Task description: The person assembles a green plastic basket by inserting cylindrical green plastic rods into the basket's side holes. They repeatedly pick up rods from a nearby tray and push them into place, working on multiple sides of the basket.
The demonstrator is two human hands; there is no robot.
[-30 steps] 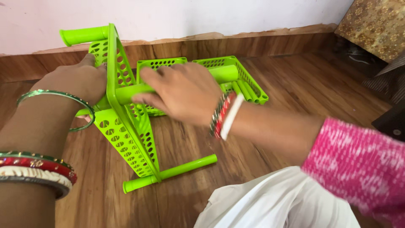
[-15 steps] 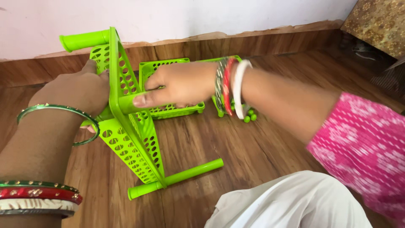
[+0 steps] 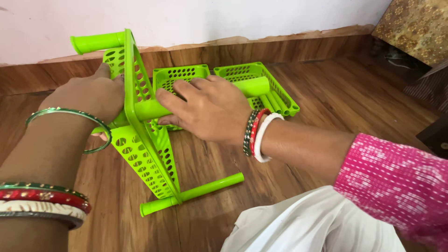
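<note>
Assembling: a bright green plastic rack is part-built on the wooden floor [image 3: 298,107], judging from the pieces that stand joined and those that lie loose.
Perforated panel: the upright green panel [image 3: 144,154] stands tilted on edge, with green tubes run through it at the corners.
Tubes in place: an upper tube [image 3: 95,42] sticks out near the wall, a lower tube [image 3: 210,186] lies along the floor toward the person, and a middle tube [image 3: 151,109] crosses the panel at hand height.
Left hand: the left hand [image 3: 86,95] is wrapped around the far side of the panel, fingers curled closed on it, steadying it.
Right hand: the right hand [image 3: 207,109] lies over the middle tube, fingers closed around it just beside the panel.
Seating: whether the middle tube is fully home in its hole I cannot tell; the hand covers the joint.
Left to do: two green baskets [image 3: 275,86] lie flat on the floor behind the hands, unattached.
Spare parts: loose green rods [image 3: 273,102] rest inside the right-hand basket, so more joining seems to remain.
Progress: early to middle, as I judge it.
</note>
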